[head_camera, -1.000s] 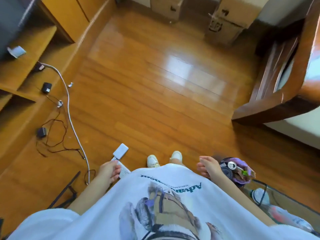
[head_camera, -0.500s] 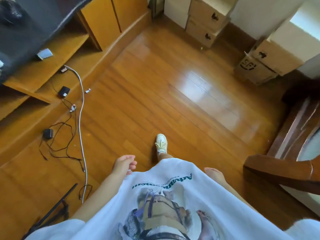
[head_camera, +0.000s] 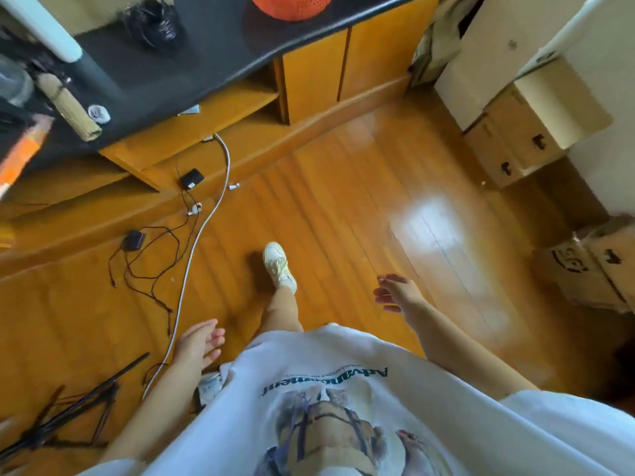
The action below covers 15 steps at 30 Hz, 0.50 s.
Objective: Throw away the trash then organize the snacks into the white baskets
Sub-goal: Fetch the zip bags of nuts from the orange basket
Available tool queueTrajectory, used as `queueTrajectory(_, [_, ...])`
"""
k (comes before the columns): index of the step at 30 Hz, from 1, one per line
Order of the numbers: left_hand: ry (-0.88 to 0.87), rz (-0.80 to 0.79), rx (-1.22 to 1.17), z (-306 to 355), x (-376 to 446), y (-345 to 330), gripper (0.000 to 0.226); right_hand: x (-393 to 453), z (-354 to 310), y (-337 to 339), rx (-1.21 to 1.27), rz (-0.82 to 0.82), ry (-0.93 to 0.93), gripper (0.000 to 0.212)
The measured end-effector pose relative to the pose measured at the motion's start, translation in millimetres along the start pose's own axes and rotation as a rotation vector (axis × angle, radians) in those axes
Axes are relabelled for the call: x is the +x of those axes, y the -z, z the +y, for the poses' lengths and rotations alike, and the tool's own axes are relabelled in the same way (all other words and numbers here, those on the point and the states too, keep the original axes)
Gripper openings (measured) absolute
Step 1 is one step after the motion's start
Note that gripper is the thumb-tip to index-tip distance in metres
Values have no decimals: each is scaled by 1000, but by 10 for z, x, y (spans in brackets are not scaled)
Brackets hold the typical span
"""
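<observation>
The left hand (head_camera: 199, 341) hangs near the shirt (head_camera: 343, 407), fingers loose and holding nothing. The right hand (head_camera: 395, 293) reaches out over the wooden floor (head_camera: 343, 201), fingers spread, also holding nothing. No snacks, trash or white baskets are in view. Cardboard boxes (head_camera: 515, 146) stand far right; cables (head_camera: 154, 262) lie left.

I've got one view only: head cam, wide-angle, worn high, looking steeply down and fwd past my shirt (head_camera: 343, 407) to the floor (head_camera: 343, 201). Near field is my own body; both hands (head_camera: 199, 341) sit low in frame. Top edge reaches the cabinet (head_camera: 316, 73) and boxes (head_camera: 515, 139) (edges bend, typical fisheye). No 2nd view, so no shared area.
</observation>
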<state>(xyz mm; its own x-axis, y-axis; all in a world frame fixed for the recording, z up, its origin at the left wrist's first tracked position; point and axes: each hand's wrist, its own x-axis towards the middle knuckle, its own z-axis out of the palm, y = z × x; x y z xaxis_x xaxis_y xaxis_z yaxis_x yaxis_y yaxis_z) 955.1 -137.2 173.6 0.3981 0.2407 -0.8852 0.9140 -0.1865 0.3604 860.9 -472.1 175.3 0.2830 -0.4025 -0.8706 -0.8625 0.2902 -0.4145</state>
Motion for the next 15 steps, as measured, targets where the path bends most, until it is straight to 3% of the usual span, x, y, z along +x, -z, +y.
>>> queueTrajectory(7, [113,-27,-21,887,457,119,41,346,-1078,-355,18,-20,14,20])
queueTrajectory(15, [-84,-84,140,2400,702,-455,24,480,-1459,-442,171,81,-95,23])
